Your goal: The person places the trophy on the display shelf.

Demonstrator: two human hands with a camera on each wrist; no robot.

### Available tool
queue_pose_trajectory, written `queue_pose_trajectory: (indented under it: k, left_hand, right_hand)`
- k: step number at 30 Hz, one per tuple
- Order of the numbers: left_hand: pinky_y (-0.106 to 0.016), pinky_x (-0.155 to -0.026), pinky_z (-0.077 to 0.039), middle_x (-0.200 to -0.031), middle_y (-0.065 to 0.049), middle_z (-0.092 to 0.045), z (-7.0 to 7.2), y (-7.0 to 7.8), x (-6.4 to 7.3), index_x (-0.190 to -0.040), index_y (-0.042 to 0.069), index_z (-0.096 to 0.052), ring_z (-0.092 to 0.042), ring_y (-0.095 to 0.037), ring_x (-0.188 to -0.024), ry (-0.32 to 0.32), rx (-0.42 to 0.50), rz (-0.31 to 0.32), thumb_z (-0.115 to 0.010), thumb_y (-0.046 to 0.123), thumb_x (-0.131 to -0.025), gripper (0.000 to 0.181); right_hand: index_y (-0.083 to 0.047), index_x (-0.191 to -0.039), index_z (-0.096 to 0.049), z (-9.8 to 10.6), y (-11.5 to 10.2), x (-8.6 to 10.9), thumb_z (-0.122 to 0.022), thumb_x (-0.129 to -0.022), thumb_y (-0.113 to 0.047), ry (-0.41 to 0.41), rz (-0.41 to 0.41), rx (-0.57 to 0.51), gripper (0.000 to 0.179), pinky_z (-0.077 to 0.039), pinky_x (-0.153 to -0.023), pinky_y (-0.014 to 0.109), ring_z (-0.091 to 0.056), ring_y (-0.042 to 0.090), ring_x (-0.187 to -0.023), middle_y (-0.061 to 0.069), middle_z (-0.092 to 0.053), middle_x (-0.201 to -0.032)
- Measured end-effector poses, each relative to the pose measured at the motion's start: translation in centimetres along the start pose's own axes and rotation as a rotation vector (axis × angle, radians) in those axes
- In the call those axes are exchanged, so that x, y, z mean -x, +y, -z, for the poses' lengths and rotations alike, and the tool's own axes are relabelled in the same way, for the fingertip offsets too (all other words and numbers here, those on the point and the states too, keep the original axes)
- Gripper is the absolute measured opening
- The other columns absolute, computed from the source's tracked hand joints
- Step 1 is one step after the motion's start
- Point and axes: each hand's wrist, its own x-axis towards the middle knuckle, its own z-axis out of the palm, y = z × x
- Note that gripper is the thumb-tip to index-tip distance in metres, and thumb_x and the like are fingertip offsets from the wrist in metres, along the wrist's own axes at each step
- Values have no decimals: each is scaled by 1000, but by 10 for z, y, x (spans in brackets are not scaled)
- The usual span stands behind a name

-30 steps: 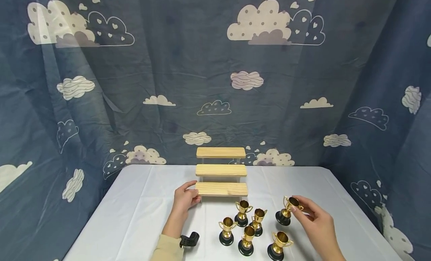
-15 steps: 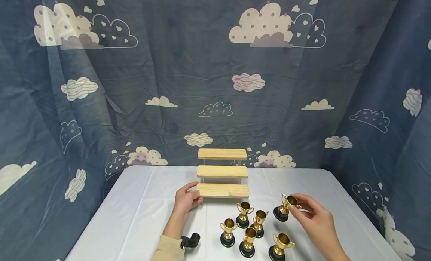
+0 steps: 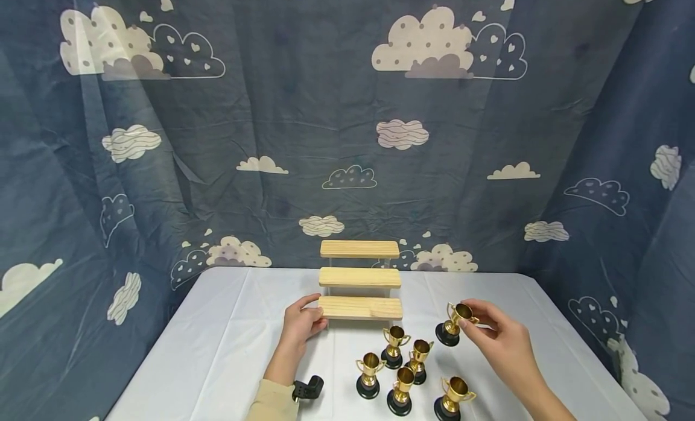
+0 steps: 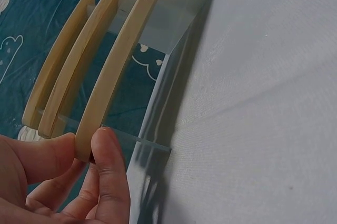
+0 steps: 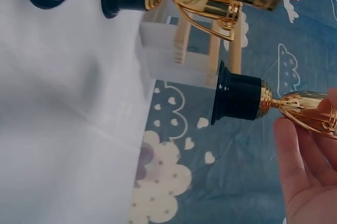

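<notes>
left hand (image 3: 301, 322) pinches; right hand (image 3: 502, 341) pinches, raised

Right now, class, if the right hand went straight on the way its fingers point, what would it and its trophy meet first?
Probably the right end of the three-tier wooden stand, since the right hand, holding a gold trophy cup, points toward it; depth leaves the tier unclear.

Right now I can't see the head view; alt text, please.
The right hand holds a gold trophy with a black base; the left hand pinches the lowest board of a three-tier rack at its left end. Five similar trophies stand on the white table.
</notes>
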Motion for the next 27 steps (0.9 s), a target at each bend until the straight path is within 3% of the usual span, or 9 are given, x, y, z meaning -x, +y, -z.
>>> queue_pose_trajectory:
  k: [13,27]
  left_hand:
    - [-28,-63,-60,-87,-15,-68,2,-2,-3,-137,4,-60,-69,-19,-68,2,11,12,-64,-5,-91,47]
    - [-28,-65,-60,-88,-14,-68,1,1,1,-137,3,-59,-69,-18,-70,-10,28,26,-66,-4,-91,47]
  right_hand:
    - [-13,-123,-70,7,-17,-21,-78,-90,-21,-8,92,30,34,-55,-72,13,-66,-1,-90,2,-72,-108]
    - [-17,-125,-70,11,-29,-35,-77,-92,-20,-38,148,13,35,-56,-69,15,-68,4,-86,-2,-72,-106]
